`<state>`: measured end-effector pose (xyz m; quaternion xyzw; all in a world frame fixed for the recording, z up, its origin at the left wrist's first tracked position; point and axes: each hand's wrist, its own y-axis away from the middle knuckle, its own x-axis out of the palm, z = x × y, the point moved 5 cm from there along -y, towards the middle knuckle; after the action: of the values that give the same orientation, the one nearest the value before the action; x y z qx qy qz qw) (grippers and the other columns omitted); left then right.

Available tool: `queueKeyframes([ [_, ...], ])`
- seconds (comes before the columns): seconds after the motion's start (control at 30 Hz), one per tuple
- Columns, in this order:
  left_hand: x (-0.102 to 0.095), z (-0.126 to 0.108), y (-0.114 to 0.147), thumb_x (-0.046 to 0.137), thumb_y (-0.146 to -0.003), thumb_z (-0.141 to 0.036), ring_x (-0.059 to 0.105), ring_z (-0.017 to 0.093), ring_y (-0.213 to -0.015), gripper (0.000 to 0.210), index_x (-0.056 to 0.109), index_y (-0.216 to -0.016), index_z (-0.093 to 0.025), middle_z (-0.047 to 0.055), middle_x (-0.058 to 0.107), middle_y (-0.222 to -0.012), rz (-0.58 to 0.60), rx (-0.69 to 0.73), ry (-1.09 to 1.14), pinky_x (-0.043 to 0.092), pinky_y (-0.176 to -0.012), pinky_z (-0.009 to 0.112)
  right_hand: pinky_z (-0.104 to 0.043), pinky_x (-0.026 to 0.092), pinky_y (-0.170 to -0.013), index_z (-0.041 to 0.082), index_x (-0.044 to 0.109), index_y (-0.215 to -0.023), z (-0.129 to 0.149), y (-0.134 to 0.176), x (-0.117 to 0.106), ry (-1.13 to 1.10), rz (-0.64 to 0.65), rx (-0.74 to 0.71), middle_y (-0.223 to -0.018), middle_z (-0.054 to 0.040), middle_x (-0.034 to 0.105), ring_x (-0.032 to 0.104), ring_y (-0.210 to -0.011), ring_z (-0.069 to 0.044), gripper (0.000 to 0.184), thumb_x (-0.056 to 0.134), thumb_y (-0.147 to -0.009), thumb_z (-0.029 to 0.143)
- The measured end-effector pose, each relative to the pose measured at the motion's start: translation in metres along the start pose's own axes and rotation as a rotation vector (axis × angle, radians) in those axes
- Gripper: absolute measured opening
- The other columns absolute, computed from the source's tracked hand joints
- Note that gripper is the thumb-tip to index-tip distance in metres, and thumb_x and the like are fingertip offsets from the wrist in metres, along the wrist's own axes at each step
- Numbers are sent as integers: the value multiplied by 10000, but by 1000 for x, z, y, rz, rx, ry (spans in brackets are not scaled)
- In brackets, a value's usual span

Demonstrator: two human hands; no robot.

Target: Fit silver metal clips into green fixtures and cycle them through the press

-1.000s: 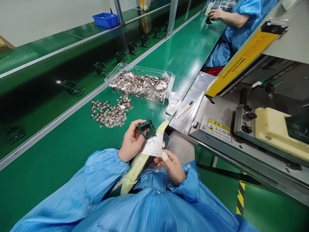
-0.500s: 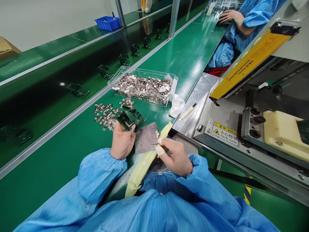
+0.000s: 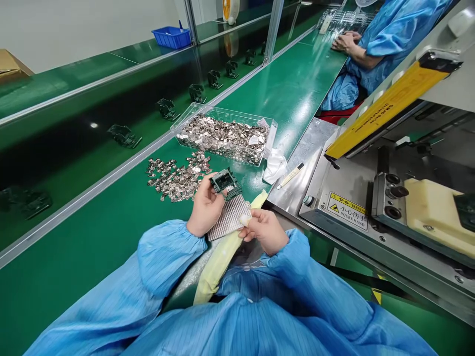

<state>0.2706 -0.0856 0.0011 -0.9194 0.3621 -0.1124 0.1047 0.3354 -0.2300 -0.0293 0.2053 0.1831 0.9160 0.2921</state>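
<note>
Hands work close together: the left hand point(image 3: 205, 210) pinches a dark green moulded frame point(image 3: 225, 182) between thumb and fingers, while the right hand point(image 3: 269, 232) has its fingers curled together at the right edge of a ribbed silvery slab point(image 3: 230, 217); whether its fingertips grip anything cannot be told. Largest of the surroundings is the glossy green counter point(image 3: 111, 237), running away to the upper right. To the right stands a grey metal machine point(image 3: 356, 183) with a yellow sensor bar point(image 3: 386, 113) slanting above it. On the counter, beyond the hands, sits a clear plastic bin point(image 3: 272, 133) filled with small silvery metal pieces. A pale yellow strip point(image 3: 215, 267) runs diagonally under the right hand, beside the slab. The slab is covered in fine, close, parallel rows. Smaller than the slab, the frame is held tilted over its far end; it looks boxy and open, with raised edges, black recesses and a bright silvery spot low on its near side. Near it, left of the hands, loose metal pieces point(image 3: 178, 175) lie scattered. Smallest is a white finger cover point(image 3: 244, 220) on the right hand.
</note>
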Motion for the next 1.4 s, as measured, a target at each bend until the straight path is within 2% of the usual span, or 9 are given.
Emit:
queueKeyframes([
  [0.13,-7,-15,-7,800,-739,-330,667,167,-938,368,588,-1030,-255,11,676,-1020,-65,-60,161,556,-893,342,-202,502,-454,171,597,-739,22,3,7,121,14,-183,-554,24,612,606,-465,-114,267,733,-701,397],
  [0.23,-17,-35,-16,817,-719,-320,676,195,-971,379,592,-1022,-288,7,692,-1061,-125,-72,242,589,-864,393,-259,559,-559,184,625,-815,52,18,7,455,3,-542,-658,-9,650,662,-598,-155,120,587,-836,295],
  [0.33,-21,-48,-18,816,-721,-335,670,223,-1028,364,598,-1009,-285,14,696,-1094,-148,-70,264,595,-872,436,-341,585,-797,209,691,-955,69,38,3,829,4,-928,-968,-82,737,699,-888,-207,198,515,-867,179],
  [0.43,-10,-38,-8,819,-717,-323,682,218,-1012,374,590,-1009,-284,2,699,-1074,-82,-136,279,587,-883,446,-367,586,-851,235,712,-1018,58,47,-4,1000,71,-1084,-1176,-96,707,694,-994,-216,283,477,-899,135],
  [0.6,16,-4,20,785,-750,-362,670,176,-915,378,584,-1039,-222,42,685,-1007,52,-183,153,564,-841,334,-387,573,-925,201,704,-1074,16,44,-22,987,-102,-1020,-1230,-127,678,650,-1121,-233,319,455,-899,104],
  [0.7,19,3,25,751,-779,-363,635,149,-868,362,588,-1055,-195,40,650,-966,76,-122,6,541,-793,270,-424,543,-962,197,675,-1124,-11,39,-43,700,-326,-827,-1212,-131,670,635,-1123,-247,311,520,-857,156],
  [0.87,19,0,24,723,-800,-355,617,142,-837,332,578,-1056,-202,28,628,-947,49,-80,-89,532,-783,266,-334,584,-606,176,663,-981,-56,23,-61,115,-321,-388,-851,-98,705,671,-711,-197,344,543,-882,484],
  [1.03,25,-6,29,708,-815,-372,604,128,-759,321,586,-1067,-214,15,626,-895,24,-5,-193,528,-709,242,-294,518,-576,183,653,-718,-48,13,-47,116,-203,-383,-659,-41,644,590,-606,-163,455,558,-848,608],
  [1.4,25,-10,31,672,-850,-324,621,124,-755,270,587,-1082,-214,22,641,-924,53,-9,-251,537,-688,231,-269,361,-567,211,496,-608,-49,1,-46,250,-216,-499,-587,17,441,408,-588,-143,463,477,-875,588],
])
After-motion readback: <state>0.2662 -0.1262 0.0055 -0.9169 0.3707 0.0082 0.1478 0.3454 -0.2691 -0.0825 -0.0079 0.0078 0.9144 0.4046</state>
